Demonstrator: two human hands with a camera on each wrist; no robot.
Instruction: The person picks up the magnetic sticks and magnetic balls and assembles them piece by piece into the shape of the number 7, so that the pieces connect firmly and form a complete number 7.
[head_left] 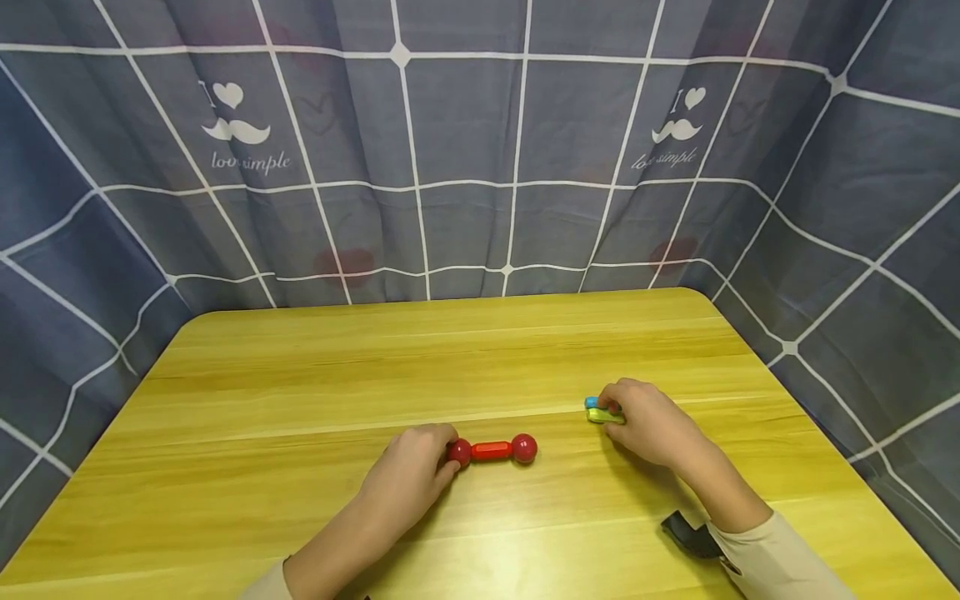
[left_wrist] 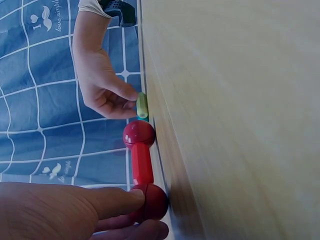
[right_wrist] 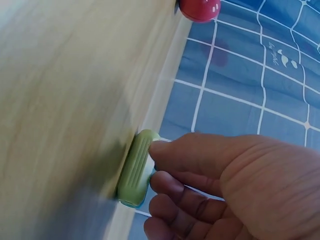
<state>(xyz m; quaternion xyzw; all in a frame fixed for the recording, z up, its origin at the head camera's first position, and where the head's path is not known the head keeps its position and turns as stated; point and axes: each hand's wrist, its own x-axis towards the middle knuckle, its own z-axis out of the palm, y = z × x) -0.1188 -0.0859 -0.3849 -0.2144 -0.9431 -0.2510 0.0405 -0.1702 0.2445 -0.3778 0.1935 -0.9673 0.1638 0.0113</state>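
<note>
A red toy dumbbell [head_left: 491, 451] with a round ball at each end lies crosswise on the table. My left hand [head_left: 408, 471] grips its left ball between thumb and fingers; the bar [left_wrist: 142, 164] and the other ball show beyond the fingertips. Farther right, a short ribbed green stick [right_wrist: 136, 167] lies beside a blue stick [head_left: 592, 402]. My right hand [head_left: 652, 421] pinches their right ends, thumb on the near, green side and curled fingers on the far, blue side. Those ends are partly hidden by the fingers.
The wood-grain table [head_left: 315, 367] has rounded far corners. A grey-blue checked curtain [head_left: 465, 225] hangs behind it and along both sides. A dark strap piece [head_left: 690, 535] sticks out at the right sleeve [head_left: 780, 558], above the tabletop.
</note>
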